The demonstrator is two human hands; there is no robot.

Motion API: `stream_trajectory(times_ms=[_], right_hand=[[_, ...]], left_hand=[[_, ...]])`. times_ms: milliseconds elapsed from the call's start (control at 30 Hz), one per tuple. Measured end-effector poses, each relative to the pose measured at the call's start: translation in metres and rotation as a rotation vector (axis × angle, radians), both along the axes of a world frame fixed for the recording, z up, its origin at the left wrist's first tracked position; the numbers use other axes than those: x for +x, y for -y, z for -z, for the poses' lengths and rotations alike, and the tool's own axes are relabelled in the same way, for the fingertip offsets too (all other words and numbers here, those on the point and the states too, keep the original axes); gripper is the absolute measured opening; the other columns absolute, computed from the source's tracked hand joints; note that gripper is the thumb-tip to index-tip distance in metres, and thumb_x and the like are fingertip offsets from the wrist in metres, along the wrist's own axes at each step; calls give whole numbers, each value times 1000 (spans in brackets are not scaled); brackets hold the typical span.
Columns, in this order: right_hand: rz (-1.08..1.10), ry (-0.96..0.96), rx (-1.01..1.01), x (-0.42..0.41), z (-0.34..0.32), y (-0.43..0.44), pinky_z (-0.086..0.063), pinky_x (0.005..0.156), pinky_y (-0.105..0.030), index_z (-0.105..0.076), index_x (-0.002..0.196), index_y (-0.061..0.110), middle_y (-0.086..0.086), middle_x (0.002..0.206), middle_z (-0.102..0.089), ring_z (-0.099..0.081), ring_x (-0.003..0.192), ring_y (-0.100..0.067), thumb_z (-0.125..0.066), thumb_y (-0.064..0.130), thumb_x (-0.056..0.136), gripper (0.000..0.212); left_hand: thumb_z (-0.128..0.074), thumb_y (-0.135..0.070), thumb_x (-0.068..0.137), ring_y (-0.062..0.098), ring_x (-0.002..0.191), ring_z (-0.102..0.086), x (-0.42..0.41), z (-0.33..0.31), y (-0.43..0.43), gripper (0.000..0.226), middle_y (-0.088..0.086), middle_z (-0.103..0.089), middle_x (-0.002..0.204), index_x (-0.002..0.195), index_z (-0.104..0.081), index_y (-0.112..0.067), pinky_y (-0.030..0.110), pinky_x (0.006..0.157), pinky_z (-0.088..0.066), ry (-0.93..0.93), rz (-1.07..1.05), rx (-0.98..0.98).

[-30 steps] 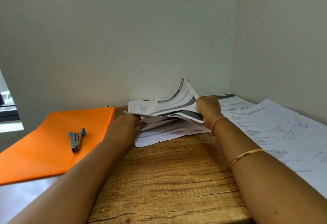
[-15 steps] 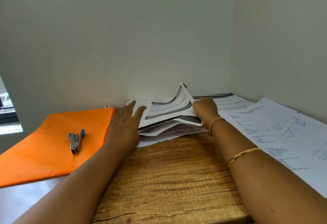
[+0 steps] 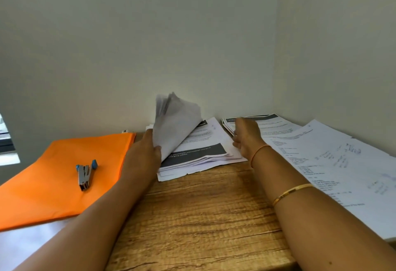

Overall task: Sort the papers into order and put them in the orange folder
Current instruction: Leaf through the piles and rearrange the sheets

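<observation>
On desk [image 3: 203, 217], three paper stacks [image 3: 199, 155], one orange folder [image 3: 53, 174], one stapler [image 3: 85, 173]

Orange folder [image 3: 64, 174]: you have one.
Stapler [image 3: 85, 173]: you have one.
Paper groups: you have four, namely the lifted sheaf [image 3: 175, 120], the centre stack [image 3: 199, 155], the rear stack [image 3: 270, 123] and the right-hand spread [image 3: 342, 159].
Sheets per group: you cannot count these, because the edges overlap and blur.
Hands: you have two in view, the left hand [image 3: 145, 153] and the right hand [image 3: 246, 138].
Wrist bands: you wear two, both on the right arm, an orange thread [image 3: 260, 149] and a gold bangle [image 3: 291, 190].
</observation>
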State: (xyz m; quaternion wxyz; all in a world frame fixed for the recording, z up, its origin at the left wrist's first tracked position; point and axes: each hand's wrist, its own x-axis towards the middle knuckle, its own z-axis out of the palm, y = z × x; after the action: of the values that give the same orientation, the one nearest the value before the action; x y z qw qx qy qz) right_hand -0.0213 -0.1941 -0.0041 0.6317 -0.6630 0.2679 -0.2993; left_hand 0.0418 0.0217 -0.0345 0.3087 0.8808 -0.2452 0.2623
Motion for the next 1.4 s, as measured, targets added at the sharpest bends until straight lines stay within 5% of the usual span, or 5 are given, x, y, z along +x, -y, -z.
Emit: stream_trajectory(times_ms=[367, 700, 800, 1000, 1400], right_hand=[[-187, -517, -766, 2, 17, -27, -36, 71, -27, -52, 94, 10, -11, 99, -54, -48, 85, -24, -48, 18, 89, 10], [-100, -269, -494, -1, 13, -28, -32, 53, -25, -51, 78, 6, -6, 73, -48, -46, 69, -20, -46, 5, 86, 9], [-178, -153, -360, -2, 11, -35, -39, 58, -26, -52, 72, 12, -8, 75, -53, -51, 69, -20, -46, 4, 88, 19], [-554, 39, -396, -2, 6, -62, -39, 91, -25, -29, 146, 26, 11, 125, -45, -44, 113, -8, -49, 9, 95, 58], [-759, -55, -452, 3, 18, -76, -43, 79, -15, 20, 144, 43, 0, 155, -27, -29, 141, -21, -54, 8, 93, 96]], left_hand=[[-57, 1, 86, 13, 63, -45, 1, 2, -4, 106, 21, -48, 116, 144, 21, -42, 26, 50, -36, -118, 40, -279], [-50, -10, 90, 26, 111, -47, 4, 4, -1, 36, 14, -44, 127, 123, -58, -23, 19, 80, -30, -153, -19, -78], [-55, -22, 90, 21, 110, -49, 6, 4, 0, 27, 11, -52, 122, 116, -63, -20, 19, 81, -30, -147, -10, -89], [-67, -64, 70, 16, 107, -51, 0, 1, 4, 65, 2, -57, 119, 117, -63, -19, 21, 77, -36, -161, 23, -8], [-57, -22, 90, 6, 75, -47, 6, 4, 7, 19, 2, -65, 91, 97, -70, -10, 10, 57, -28, -79, -1, -143]])
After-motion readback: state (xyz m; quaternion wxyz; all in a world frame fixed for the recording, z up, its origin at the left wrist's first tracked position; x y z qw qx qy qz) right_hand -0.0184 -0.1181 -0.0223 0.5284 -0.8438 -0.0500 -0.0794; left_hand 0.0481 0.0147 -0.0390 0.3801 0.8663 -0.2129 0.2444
